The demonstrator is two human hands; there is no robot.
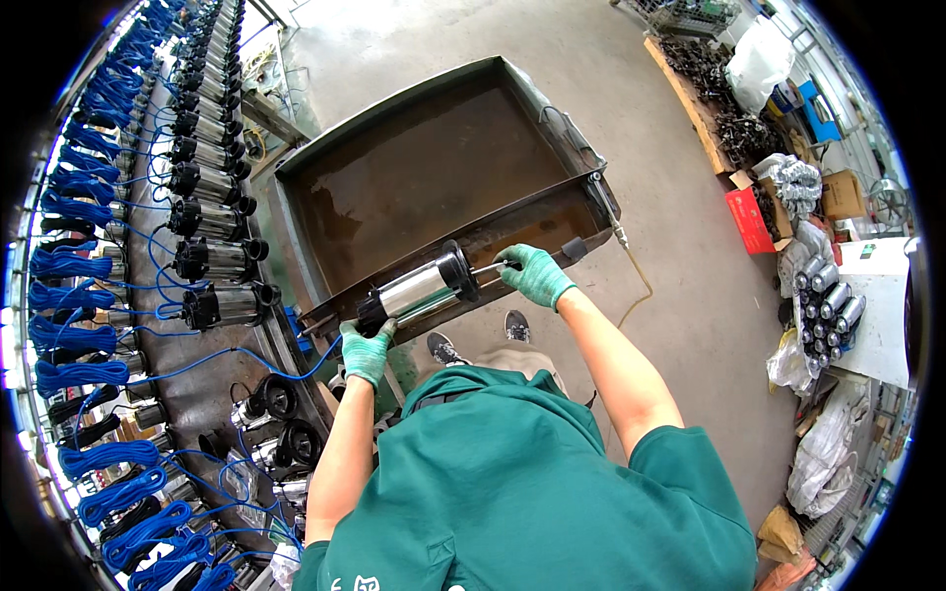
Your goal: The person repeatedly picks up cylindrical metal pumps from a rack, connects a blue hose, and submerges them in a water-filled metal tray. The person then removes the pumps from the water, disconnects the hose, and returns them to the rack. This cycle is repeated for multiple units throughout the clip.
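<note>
Lying along the near edge of a metal tank (pixel 394 118): one steel pump (pixel 418 288).
Left hand (pixel 366 355): curled round its left end; a firm hold advisable. Right hand (pixel 540 277): fingers closed on slim metal rod (pixel 487 268) at right end, probably best aligned straight.

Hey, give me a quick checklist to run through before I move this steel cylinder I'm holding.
1. Left hand on the steel cylinder: ok, it grips the black left end.
2. Right hand placed: ok, it holds the thin metal rod at the cylinder's other end.
3. Gloves on: ok, both hands are covered in green.
4. Cylinder's weight borne by the metal tank: cannot tell.
5. Blue cable free of the left hand: not ok, it runs right up to it.
6. Tan hose clear of the shoes: ok where visible.
</note>
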